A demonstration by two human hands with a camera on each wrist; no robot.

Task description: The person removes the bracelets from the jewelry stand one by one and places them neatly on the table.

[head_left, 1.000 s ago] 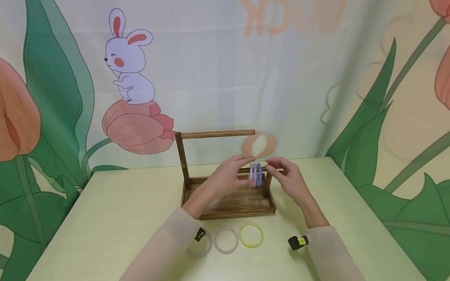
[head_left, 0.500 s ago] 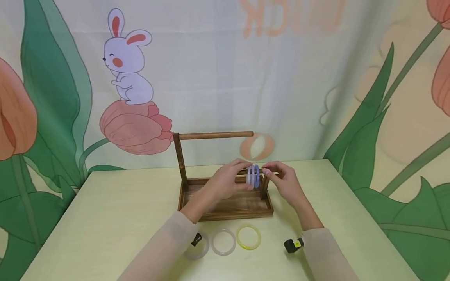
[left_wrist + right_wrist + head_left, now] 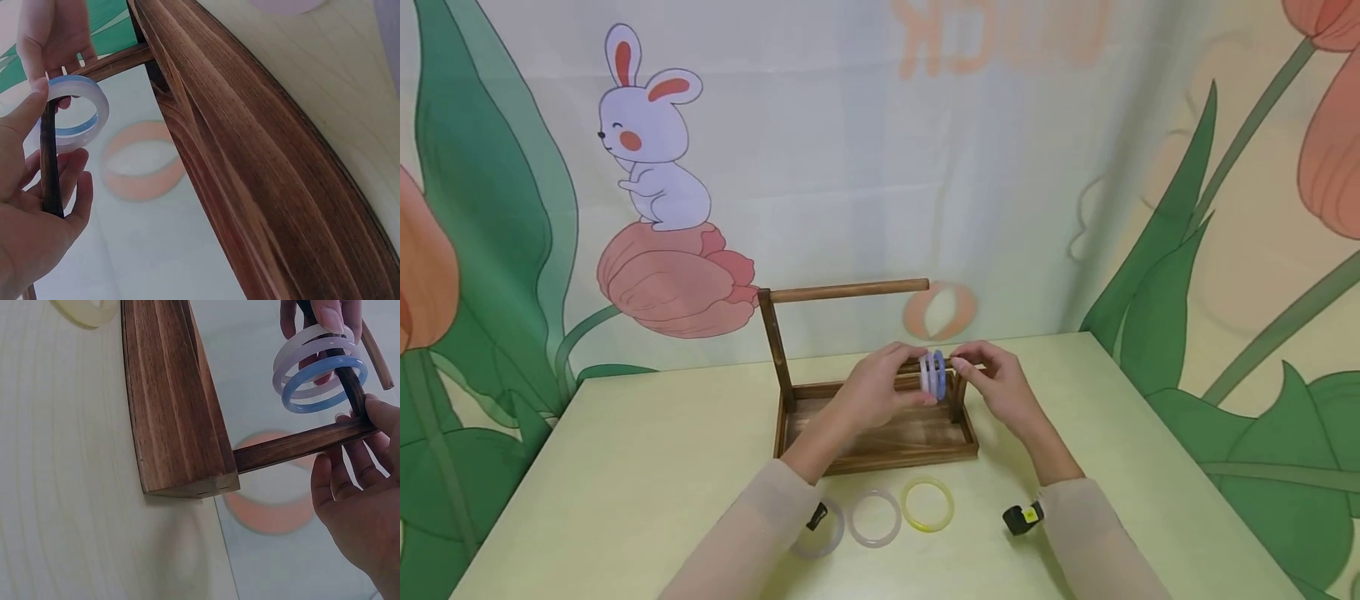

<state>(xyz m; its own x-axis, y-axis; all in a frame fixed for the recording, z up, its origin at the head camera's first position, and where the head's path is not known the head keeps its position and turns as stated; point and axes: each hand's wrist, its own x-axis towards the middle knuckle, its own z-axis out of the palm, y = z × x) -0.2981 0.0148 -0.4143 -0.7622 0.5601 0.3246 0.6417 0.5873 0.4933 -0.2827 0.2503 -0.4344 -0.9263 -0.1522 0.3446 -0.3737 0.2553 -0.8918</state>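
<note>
Three bangles, a blue one (image 3: pixel 294 394) and two pale ones (image 3: pixel 278 372), hang round the lower bar (image 3: pixel 351 390) of a dark wooden rack (image 3: pixel 910 461). My left hand (image 3: pixel 874 390) pinches the pale bangles at their left side, fingers above and thumb below in the head view. At the bar's right end, my right hand (image 3: pixel 1002 385) grips the top of the short post (image 3: pixel 300 445) between thumb and fingers. The left wrist view has the bangles stacked face-on, with the left thumb (image 3: pixel 28 109) on their rim. The higher bar (image 3: pixel 850 291) carries nothing.
On the table before the rack lie a yellow bangle (image 3: pixel 952 505), a pale pink bangle (image 3: pixel 898 518) and a lavender bangle (image 3: pixel 842 530), the last partly covered by the left sleeve and wrist strap. A printed curtain (image 3: pixel 820 167) hangs behind the table.
The view has shifted slightly, so everything sits a little further left. Both hands keep their places at the bangles and post, and the bangles stay on the lower bar.
</note>
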